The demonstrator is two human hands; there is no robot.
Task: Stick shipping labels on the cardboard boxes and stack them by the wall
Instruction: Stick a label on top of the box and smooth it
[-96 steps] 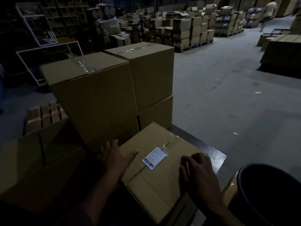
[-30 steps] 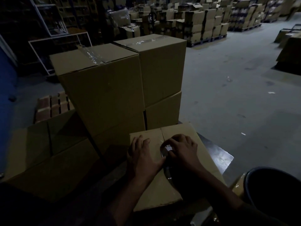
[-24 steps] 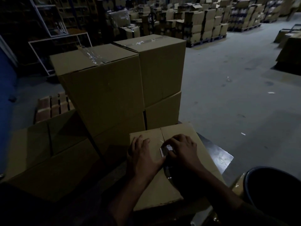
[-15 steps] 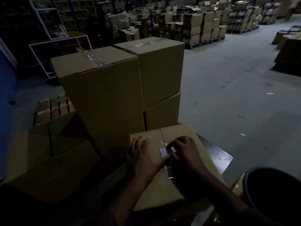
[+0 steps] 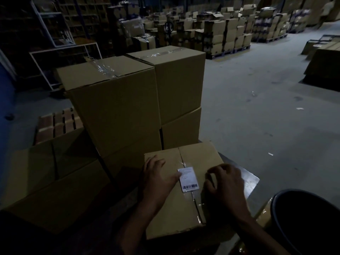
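Note:
A taped cardboard box lies flat in front of me on a dark metal table. A white shipping label with a barcode sits on its top, across the centre seam. My left hand lies spread on the box's left half, its thumb touching the label's left edge. My right hand rests to the right of the label with fingers curled down on the cardboard, holding nothing. Behind the box stands a stack of large sealed boxes, two wide.
Lower cartons sit in shadow at my left. A dark round bin stands at the lower right. Pallets of stacked boxes fill the back, a white metal rack is at far left, and grey floor stretches right.
My right hand has slid off the label to the right, uncovering the whole label. My left hand stays on the box, thumb at the label's edge.

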